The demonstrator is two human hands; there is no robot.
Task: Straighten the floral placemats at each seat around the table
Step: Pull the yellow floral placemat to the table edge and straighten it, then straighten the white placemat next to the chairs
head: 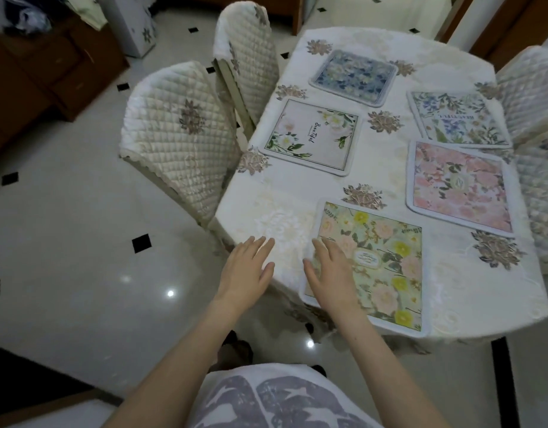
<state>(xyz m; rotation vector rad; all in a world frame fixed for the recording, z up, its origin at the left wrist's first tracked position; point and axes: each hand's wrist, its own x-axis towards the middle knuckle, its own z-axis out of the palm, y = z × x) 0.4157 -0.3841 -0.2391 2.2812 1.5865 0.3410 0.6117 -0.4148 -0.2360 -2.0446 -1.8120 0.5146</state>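
Several floral placemats lie on a table covered with a cream embroidered cloth (pixel 374 41). Nearest me is a green and yellow placemat (pixel 386 257), lying slightly askew at the table's near end. My right hand (pixel 331 270) rests flat on its left edge, fingers spread. My left hand (pixel 248 267) hovers open over the table's near left corner, holding nothing. A pink placemat (pixel 461 186) lies to the right. Beyond it is a white placemat with blue flowers (pixel 461 118). A white placemat with green leaves (pixel 312 137) sits on the left, and a blue placemat (pixel 353 75) at the far end.
Two chairs with quilted cream covers (pixel 180 134) (pixel 244 47) stand at the table's left side. Another covered chair (pixel 531 97) is at the right. Dark wooden furniture (pixel 44 72) lines the far left wall. The floor (pixel 81 242) is glossy pale tile with small black diamonds.
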